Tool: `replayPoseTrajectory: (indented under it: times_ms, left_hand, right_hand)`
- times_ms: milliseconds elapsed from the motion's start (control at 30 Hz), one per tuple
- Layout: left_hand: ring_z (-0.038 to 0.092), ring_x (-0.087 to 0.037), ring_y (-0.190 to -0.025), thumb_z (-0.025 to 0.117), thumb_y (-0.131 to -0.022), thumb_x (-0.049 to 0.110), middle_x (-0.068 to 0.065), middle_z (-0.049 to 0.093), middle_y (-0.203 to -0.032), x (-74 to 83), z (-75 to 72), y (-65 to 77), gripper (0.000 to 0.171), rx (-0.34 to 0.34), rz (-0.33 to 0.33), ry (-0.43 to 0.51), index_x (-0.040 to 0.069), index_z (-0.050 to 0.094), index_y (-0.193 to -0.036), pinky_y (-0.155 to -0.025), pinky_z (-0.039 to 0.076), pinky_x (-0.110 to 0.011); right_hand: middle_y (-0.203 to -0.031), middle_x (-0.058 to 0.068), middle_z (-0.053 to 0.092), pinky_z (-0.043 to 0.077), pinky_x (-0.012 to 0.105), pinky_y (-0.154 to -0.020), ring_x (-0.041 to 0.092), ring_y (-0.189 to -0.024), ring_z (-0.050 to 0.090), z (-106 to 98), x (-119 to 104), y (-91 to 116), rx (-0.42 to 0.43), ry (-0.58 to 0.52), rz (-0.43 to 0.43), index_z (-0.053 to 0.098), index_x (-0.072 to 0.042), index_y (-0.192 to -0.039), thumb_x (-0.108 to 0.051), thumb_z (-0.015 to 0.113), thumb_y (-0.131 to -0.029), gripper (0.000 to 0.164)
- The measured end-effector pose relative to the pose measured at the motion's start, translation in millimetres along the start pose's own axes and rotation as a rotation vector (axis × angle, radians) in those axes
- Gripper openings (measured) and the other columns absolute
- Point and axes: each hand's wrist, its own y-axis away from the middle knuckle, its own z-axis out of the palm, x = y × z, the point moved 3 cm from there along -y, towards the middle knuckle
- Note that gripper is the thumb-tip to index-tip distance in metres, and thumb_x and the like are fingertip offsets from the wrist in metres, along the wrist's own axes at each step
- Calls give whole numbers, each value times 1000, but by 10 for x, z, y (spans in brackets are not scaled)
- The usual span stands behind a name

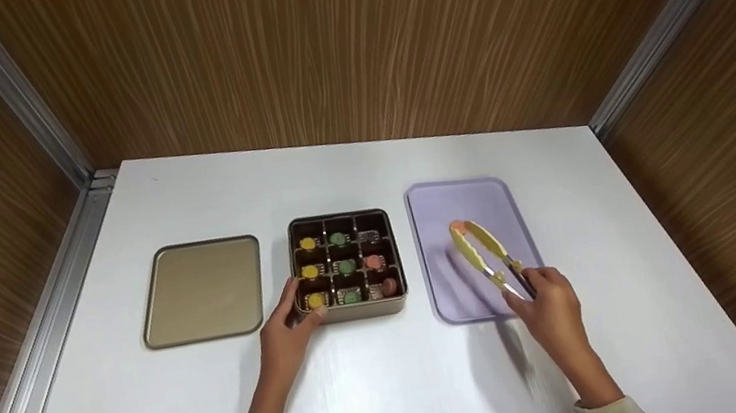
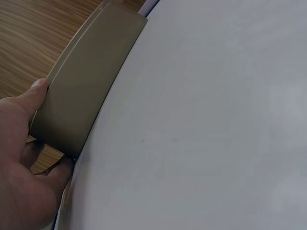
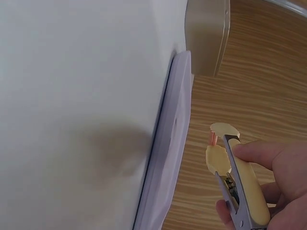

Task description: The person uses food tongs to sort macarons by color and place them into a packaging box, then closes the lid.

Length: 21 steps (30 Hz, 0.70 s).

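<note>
My left hand (image 1: 286, 343) holds the near left corner of a square bronze tin (image 1: 364, 309), thumb at the rim and fingers along the side. Dark dividers split the tin into compartments with small round sweets that look like macarons: yellow ones (image 1: 312, 272) at left, green ones (image 1: 346, 267) in the middle, a pink one (image 1: 374, 261) and a brown one (image 1: 389, 287) at right. The far right compartment shows no sweet. In my right hand (image 1: 551, 307) are yellow-tipped tongs (image 3: 249, 184), with an orange-pink macaron (image 1: 459, 226) between their tips, above the lilac tray (image 1: 432, 207).
A flat bronze lid (image 1: 204, 290) lies left of the tin on the white table (image 1: 370, 400). Wood-grain panels (image 1: 312, 51) stand behind and at both sides, with metal rails (image 1: 13, 94) in the corners.
</note>
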Motion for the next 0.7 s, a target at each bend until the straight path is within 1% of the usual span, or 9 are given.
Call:
replayPoseTrajectory:
  times_ms: [100,267,400,433,667,700]
  left_hand:
    - [21,-22,-155,76,-92,26,1,27,-166,0,-1,1,75,3,4,2,23,38,-157,-124,26,-40]
    - [24,-19,-154,77,-91,32,4,30,-166,-11,-2,5,74,8,30,-4,28,40,-156,-122,30,-38]
    - [23,-19,-154,77,-91,33,5,30,-165,-14,-1,8,74,6,45,0,31,41,-155,-122,29,-37]
    - [23,-19,-154,77,-91,33,5,29,-166,-11,0,7,74,4,39,5,30,40,-155,-123,29,-37]
    - [20,-24,-155,75,-92,31,-5,26,-167,351,-20,173,77,-25,6,-2,17,36,-158,-123,29,-40]
    - [20,-24,-155,75,-92,32,-5,26,-167,357,-21,175,78,-26,7,-2,17,36,-158,-122,30,-40]
  right_hand:
    - [-97,27,66,55,55,-78,43,-91,65,55,-96,-36,9,-17,-33,71,13,-102,-2,88,-72,38]
    - [-98,25,67,55,54,-77,41,-90,65,174,-275,-95,1,-31,-89,72,10,-101,-4,88,-72,36]
    - [-98,24,66,55,53,-79,40,-90,64,266,-413,-131,-18,-36,-117,72,8,-101,-6,88,-73,35]
    - [-98,23,66,54,53,-80,40,-90,64,287,-445,-141,-21,-37,-123,72,8,-100,-6,88,-73,35]
    - [-95,20,67,54,50,-77,36,-86,63,427,-624,-204,-26,-25,-179,71,6,-97,-6,89,-72,33]
    - [-95,19,67,53,50,-77,36,-86,63,448,-641,-214,-26,-19,-184,71,6,-96,-6,89,-71,33]
